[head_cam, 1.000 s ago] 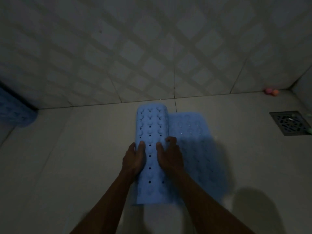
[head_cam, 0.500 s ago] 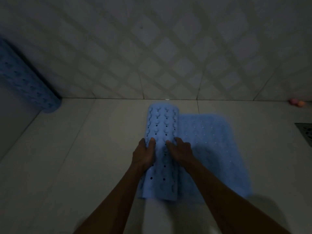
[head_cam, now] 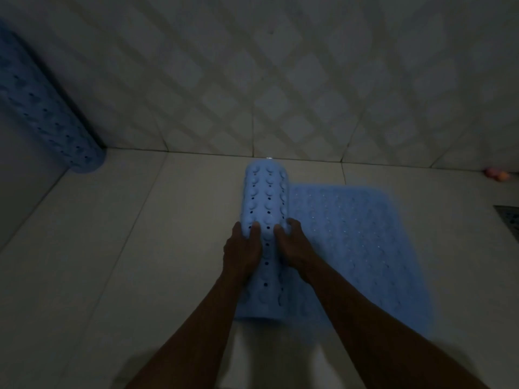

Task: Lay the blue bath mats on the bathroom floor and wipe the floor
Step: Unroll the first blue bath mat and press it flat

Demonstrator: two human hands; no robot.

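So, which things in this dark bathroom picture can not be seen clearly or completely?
- Second rolled mat, head view: the left edge cuts off its upper end.
- Floor drain, head view: the right edge cuts it, only a corner shows.
- Two small pink and orange things by the wall: too small and dim to identify.
- Fingers of the left hand and right hand: partly hidden behind the roll they hold.

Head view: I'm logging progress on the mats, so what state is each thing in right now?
Blue bath mat: partly unrolled, its right part flat on the floor, its left part a roll.
Left hand: grips the roll's left side.
Right hand: grips the roll's right side.
Second blue mat: fully rolled, leaning in the left corner.
Floor drain: grate in place, at the right edge.
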